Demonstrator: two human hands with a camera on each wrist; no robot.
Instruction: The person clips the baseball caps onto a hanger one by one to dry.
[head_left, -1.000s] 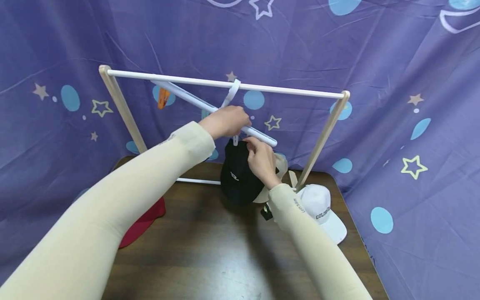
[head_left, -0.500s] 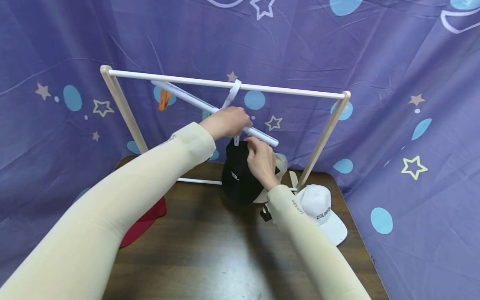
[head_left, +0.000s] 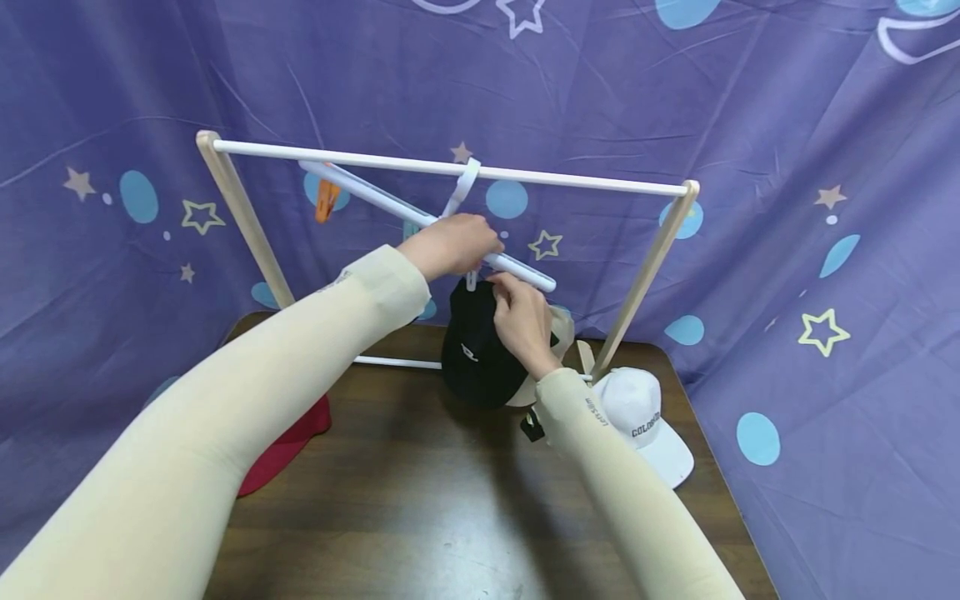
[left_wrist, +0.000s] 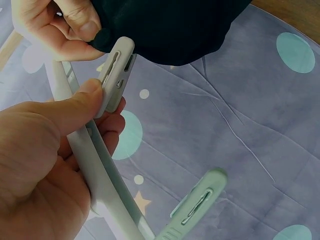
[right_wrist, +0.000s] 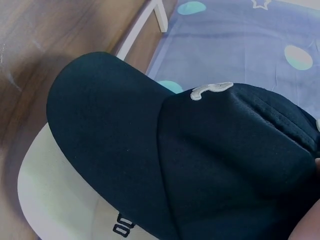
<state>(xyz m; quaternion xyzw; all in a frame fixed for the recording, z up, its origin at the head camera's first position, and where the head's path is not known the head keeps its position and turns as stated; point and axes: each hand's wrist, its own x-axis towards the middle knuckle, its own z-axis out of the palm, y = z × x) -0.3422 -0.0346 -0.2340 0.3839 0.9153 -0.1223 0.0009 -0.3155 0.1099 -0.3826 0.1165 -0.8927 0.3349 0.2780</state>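
My left hand (head_left: 453, 242) is at the middle of a white hanger (head_left: 521, 272). In the left wrist view, its thumb and fingers pinch a white clip (left_wrist: 116, 75) beside the hanger bar. The clip's upper end overlaps the edge of a black cap (head_left: 476, 354); whether it bites the cloth I cannot tell. My right hand (head_left: 522, 325) pinches the cap's crown near its top button (left_wrist: 102, 38). The cap hangs brim down, with a small white emblem (right_wrist: 212, 89) showing in the right wrist view.
The hanger hooks on a rack's white rail (head_left: 337, 157). An orange clip (head_left: 327, 200) and a green clip (left_wrist: 195, 205) are on the hanger. A beige cap (right_wrist: 55, 185) is behind the black one. A white cap (head_left: 633, 408) and a red cap (head_left: 288, 446) lie on the wooden table (head_left: 420, 500).
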